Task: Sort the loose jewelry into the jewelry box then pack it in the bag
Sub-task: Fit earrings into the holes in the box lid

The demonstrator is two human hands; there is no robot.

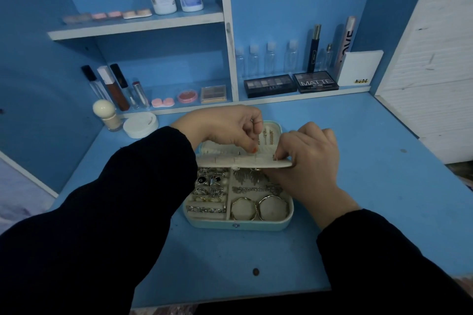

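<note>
A pale blue jewelry box (239, 225) lies open on the blue desk. Its cream compartments hold several rings, chains and two bangles (258, 208). A cream earring flap (243, 162) stands out level over the middle of the box. My right hand (305, 163) grips the flap's right end. My left hand (230, 126) is above the flap, its thumb and fingers pinching a small piece at the flap's surface; the piece is too small to name. Chains (267, 137) hang in the lid behind the hands. No bag is in view.
A cream-topped bottle (107, 115) and a white round jar (140, 125) sit at the desk's back left. Shelves behind carry lip glosses, eyeshadow palettes (316, 82), small clear bottles and two tall white bottles. A white panel rises on the right.
</note>
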